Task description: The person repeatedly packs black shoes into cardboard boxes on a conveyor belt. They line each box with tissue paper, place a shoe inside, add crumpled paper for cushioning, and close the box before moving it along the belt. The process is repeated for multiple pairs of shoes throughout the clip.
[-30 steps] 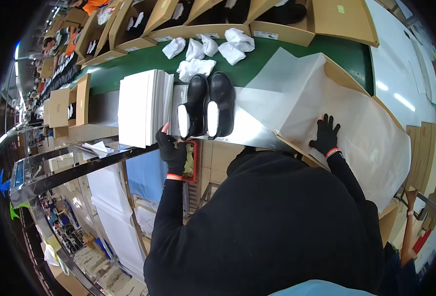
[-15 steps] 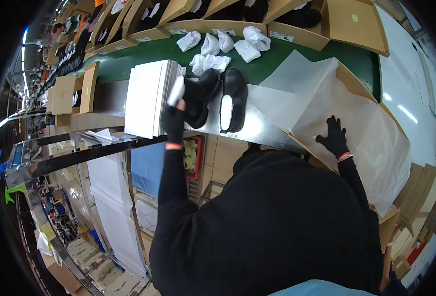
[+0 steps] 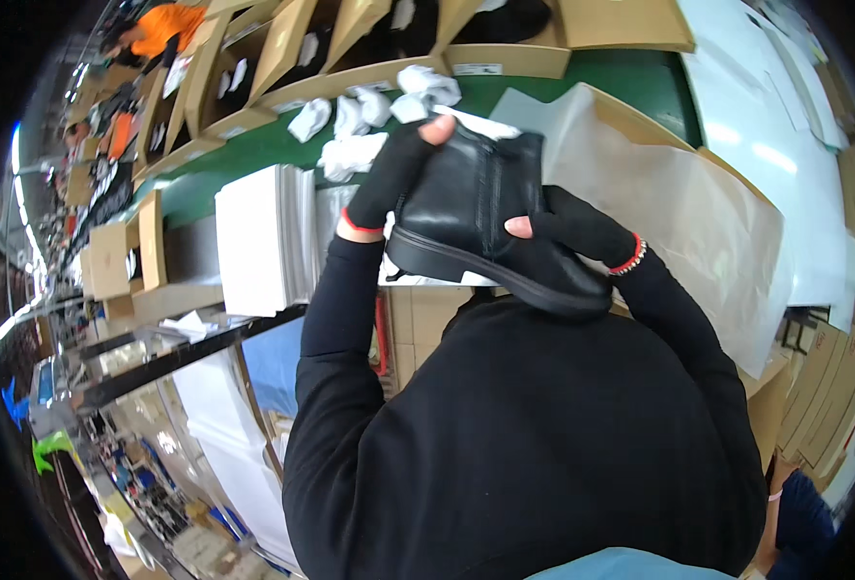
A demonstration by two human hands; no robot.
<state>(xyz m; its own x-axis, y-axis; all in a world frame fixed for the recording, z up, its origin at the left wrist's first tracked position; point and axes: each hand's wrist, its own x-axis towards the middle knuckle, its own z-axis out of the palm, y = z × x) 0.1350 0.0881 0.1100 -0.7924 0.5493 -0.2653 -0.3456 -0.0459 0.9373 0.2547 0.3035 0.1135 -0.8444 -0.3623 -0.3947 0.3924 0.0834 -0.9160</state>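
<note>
A black ankle boot (image 3: 461, 198) is held up in front of my chest, side on, its sole slanting down to the right and white stuffing showing at its top opening. My left hand (image 3: 400, 174), in a black fingerless glove, grips its back edge near the opening. Over the front of the boot my right hand (image 3: 572, 224), gloved alike, is closed with the thumb on the side. The held boot hides most of the tabletop behind it, and its mate cannot be made out. To the right lies an open cardboard box (image 3: 640, 118) lined with translucent tissue paper (image 3: 683, 208).
Crumpled white paper wads (image 3: 348, 118) lie on the green belt (image 3: 217, 164). A stack of white sheets or boards (image 3: 265, 237) stands left. Open shoe boxes (image 3: 519, 60) line the far side. A person in orange (image 3: 164, 31) is at far left; another person's arm (image 3: 773, 503) shows lower right.
My left hand has brought a boot up from the table toward my chest. My right hand has left the tissue-lined box and taken hold of the boot too. The view has shifted.
</note>
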